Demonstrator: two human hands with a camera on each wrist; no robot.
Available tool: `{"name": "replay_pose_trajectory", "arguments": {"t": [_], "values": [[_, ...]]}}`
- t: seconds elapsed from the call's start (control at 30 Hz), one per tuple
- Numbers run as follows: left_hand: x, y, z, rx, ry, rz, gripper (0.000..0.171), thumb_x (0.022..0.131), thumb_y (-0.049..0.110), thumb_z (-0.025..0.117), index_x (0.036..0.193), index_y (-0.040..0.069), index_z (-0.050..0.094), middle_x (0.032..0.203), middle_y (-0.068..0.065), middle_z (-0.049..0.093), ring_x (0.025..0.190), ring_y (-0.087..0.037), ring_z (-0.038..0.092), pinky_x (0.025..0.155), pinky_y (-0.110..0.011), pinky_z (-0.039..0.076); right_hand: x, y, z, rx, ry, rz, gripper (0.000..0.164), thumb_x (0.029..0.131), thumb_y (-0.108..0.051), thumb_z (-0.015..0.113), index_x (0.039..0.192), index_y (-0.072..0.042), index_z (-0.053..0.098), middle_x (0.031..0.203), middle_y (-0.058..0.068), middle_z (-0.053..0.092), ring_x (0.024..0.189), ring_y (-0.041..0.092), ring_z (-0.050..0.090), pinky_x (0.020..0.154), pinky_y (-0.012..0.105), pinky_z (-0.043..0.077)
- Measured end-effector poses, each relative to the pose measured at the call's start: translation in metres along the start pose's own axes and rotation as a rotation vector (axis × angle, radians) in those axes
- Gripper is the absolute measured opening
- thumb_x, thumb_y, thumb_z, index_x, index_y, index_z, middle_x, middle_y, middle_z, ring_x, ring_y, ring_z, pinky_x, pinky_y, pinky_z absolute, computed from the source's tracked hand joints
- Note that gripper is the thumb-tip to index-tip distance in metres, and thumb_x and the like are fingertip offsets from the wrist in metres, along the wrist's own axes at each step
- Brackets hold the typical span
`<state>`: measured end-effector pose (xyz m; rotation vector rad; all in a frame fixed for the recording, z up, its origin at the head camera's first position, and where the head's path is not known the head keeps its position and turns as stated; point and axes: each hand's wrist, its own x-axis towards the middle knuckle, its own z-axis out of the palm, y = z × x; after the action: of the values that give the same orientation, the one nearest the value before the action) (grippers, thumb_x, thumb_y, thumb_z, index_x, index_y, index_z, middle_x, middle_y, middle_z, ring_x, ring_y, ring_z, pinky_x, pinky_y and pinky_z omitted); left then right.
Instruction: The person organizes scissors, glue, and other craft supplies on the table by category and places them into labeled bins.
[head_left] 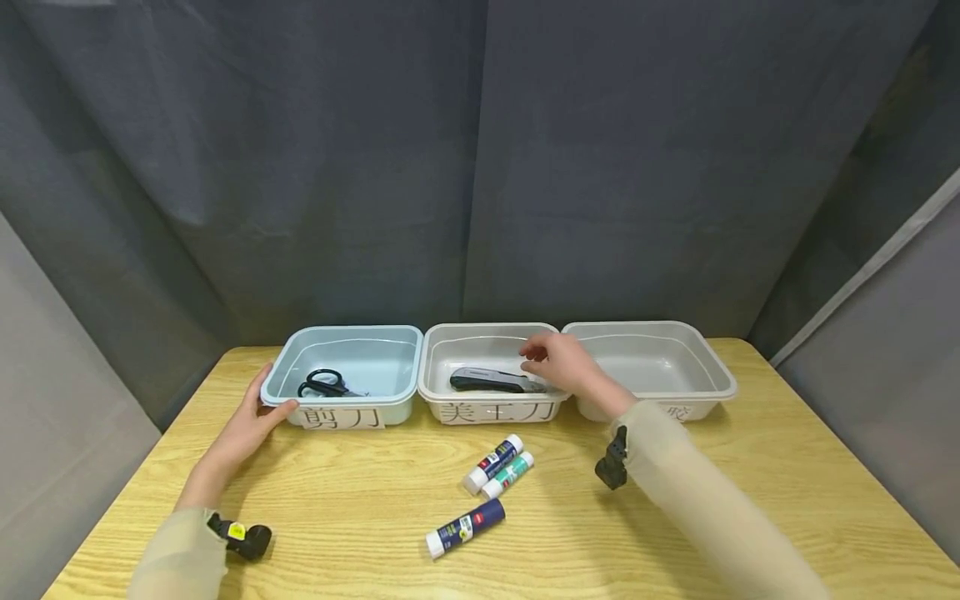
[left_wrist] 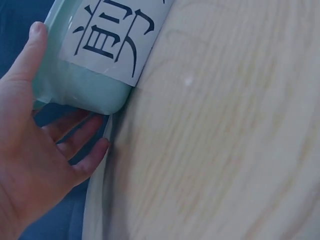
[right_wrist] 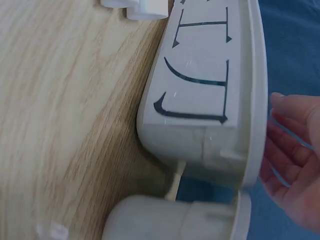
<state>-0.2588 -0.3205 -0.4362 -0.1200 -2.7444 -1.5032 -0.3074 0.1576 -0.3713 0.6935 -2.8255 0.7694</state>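
Note:
My left hand [head_left: 253, 421] is at the near left corner of the light blue bin [head_left: 408, 367], its thumb on the front rim and its fingers loosely spread along the side [left_wrist: 95, 142]. Black-handled scissors [head_left: 324, 384] lie inside that bin. Over the right part of the middle white bin [head_left: 442, 406] hovers my right hand [head_left: 566, 362], fingers loosely bent with nothing in them. Below it a grey and black utility knife [head_left: 491, 380] lies on the bin's floor. In the right wrist view, the relaxed fingers [right_wrist: 287, 150] show beyond the rim.
At right stands another white bin [head_left: 708, 367], its label partly behind my right forearm. On the wooden table [head_left: 337, 517] before the bins lie two navy glue sticks [head_left: 495, 462] [head_left: 467, 528] and a teal one [head_left: 509, 475]. A grey curtain [head_left: 360, 167] hangs behind.

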Motion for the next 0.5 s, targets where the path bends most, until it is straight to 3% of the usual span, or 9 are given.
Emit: {"name": "replay_pose_trajectory", "arguments": {"t": [0.3, 0.5], "values": [[0.001, 0.020, -0.009, 0.183, -0.016, -0.004, 0.089, 0.087, 0.044, 0.055, 0.146, 0.006, 0.001, 0.145, -0.027, 0.015, 0.122, -0.044, 0.028, 0.095, -0.062, 0.026, -0.027, 0.014, -0.021, 0.025, 0.145, -0.043, 0.022, 0.083, -0.019, 0.065, 0.102, -0.008, 0.067, 0.104, 0.009, 0.061, 0.099, 0.027, 0.056, 0.085, 0.044, 0.045], [0.000, 0.027, -0.015, 0.364, 0.003, 0.004, 0.093, 0.083, 0.050, 0.057, 0.145, 0.000, 0.009, 0.142, -0.033, 0.017, 0.127, -0.050, 0.018, 0.096, -0.066, 0.021, -0.041, 0.027, -0.028, 0.003, 0.173, -0.060, 0.028, 0.082, -0.022, 0.067, 0.105, -0.006, 0.065, 0.114, 0.013, 0.057, 0.109, 0.032, 0.052, 0.093, 0.047, 0.040]]}}
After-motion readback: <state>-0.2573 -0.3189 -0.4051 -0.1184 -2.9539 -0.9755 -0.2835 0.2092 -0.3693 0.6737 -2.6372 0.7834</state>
